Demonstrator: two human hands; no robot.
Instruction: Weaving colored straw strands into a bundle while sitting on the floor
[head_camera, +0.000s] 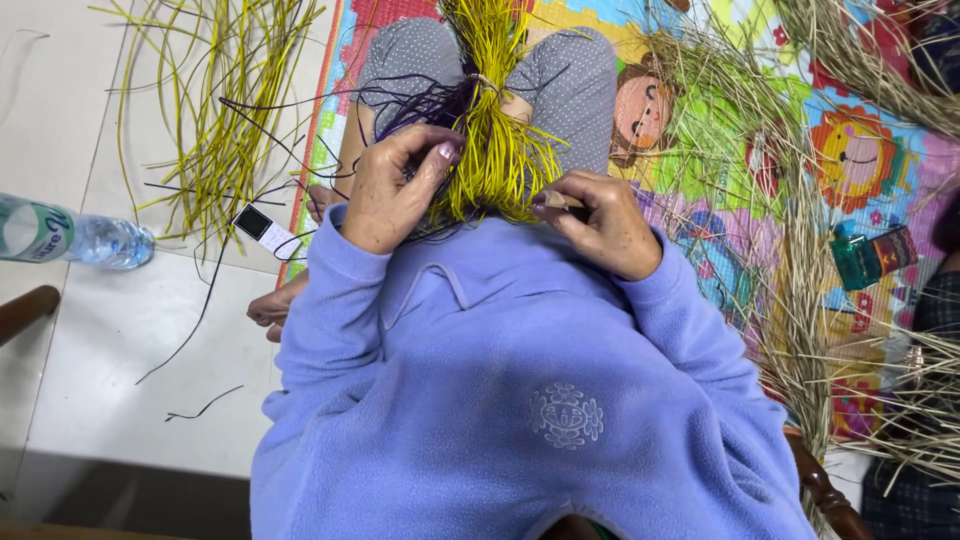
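A tied bundle of yellow strands (492, 110) with dark purple strands (420, 100) mixed in rests between my knees, over grey dotted trousers. My left hand (392, 190) pinches strands on the bundle's left side, fingers curled. My right hand (600, 222) grips the bundle's lower right edge, and a small dark tool shows under the thumb. Both hands come out of lilac fleece sleeves (500, 380).
Loose yellow strands (215, 100) and purple ones lie on the pale tiled floor at left. A plastic water bottle (70, 235) lies there too, with a small black-and-white tag (265, 228). A colourful play mat (800, 170) at right carries dry straw (810, 300) and a small packet (875, 255).
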